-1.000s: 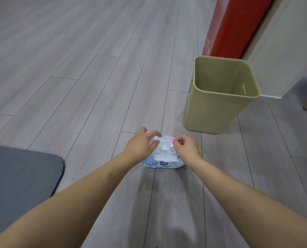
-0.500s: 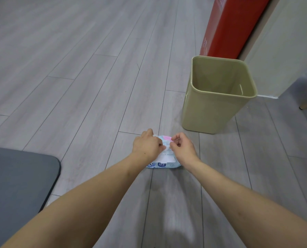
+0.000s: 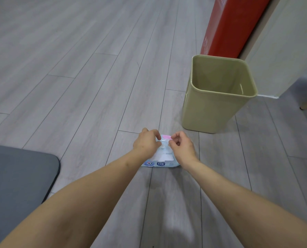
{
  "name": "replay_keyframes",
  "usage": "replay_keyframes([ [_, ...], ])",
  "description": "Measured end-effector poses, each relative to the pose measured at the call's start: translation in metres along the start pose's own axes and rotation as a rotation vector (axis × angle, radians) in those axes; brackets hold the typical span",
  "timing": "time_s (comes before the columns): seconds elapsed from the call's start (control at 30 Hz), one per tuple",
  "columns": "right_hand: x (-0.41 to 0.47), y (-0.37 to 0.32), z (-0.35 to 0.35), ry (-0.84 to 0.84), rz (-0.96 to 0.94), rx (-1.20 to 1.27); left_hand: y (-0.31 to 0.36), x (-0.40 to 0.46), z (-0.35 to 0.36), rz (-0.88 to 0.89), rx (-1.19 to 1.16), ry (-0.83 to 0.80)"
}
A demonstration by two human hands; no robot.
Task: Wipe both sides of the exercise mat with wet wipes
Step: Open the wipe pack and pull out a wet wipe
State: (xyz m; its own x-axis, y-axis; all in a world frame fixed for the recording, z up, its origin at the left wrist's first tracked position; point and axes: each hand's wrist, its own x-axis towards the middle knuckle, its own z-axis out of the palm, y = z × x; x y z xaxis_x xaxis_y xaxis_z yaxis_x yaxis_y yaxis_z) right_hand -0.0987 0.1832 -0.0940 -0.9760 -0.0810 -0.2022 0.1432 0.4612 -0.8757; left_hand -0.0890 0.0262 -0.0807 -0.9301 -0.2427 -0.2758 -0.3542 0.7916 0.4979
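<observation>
Low on the floor, centre frame: one pack of wet wipes (image 3: 160, 162), soft plastic pouch, pale blue with a cartoon print along the near edge and a pink patch at the far end. It lies flat on the grey planks, a white flap or sheet showing on top.

Left hand (image 3: 147, 143) sits over the pack's left half, fingers curled down, tips pinching a bit of white material at the top opening. Right hand (image 3: 182, 146) is beside it, fingers curled inward, thumb and forefinger pinching at the same white bit; whether that is a wipe or the lid sticker I cannot tell. The two hands almost touch above the pack and hide most of its top. Two bare forearms run back toward the camera.

One exercise mat (image 3: 18, 178), dark grey, matte, rounded corner, lies flat at lower left, well apart from the pack, cut off by the frame edge.

One bin (image 3: 215, 111), olive-beige plastic, squarish with rounded rim, stands upright just beyond and right of the pack. Behind it, one red panel (image 3: 233, 25) leans up against a pale wall (image 3: 285, 51).

Floor (image 3: 77, 77): grey wood-grain laminate, long planks, slight sheen.
</observation>
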Motion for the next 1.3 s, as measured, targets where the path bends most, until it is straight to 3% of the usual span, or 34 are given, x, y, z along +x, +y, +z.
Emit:
replay_keyframes([
  [0.17, -0.001, -0.002, 0.002, 0.016, -0.018, 0.015, -0.005, -0.004, 0.002, -0.03, -0.075, 0.01],
  [0.43, -0.004, 0.001, -0.003, 0.011, -0.047, 0.057, 0.0, -0.002, 0.008, 0.005, 0.147, 0.058],
  [0.67, -0.004, 0.003, 0.001, -0.022, -0.051, 0.06, -0.019, -0.001, 0.002, -0.034, 0.021, 0.062],
  [0.83, -0.007, -0.001, 0.008, -0.074, -0.126, -0.023, -0.044, -0.006, -0.005, -0.103, -0.037, 0.143],
  [1.13, -0.002, 0.01, 0.018, -0.222, -0.346, -0.373, -0.061, -0.017, -0.004, -0.186, -0.1, 0.125],
  [1.3, -0.007, 0.015, 0.004, -0.383, -0.319, -0.399, -0.063, -0.019, -0.005, -0.195, -0.121, 0.139],
])
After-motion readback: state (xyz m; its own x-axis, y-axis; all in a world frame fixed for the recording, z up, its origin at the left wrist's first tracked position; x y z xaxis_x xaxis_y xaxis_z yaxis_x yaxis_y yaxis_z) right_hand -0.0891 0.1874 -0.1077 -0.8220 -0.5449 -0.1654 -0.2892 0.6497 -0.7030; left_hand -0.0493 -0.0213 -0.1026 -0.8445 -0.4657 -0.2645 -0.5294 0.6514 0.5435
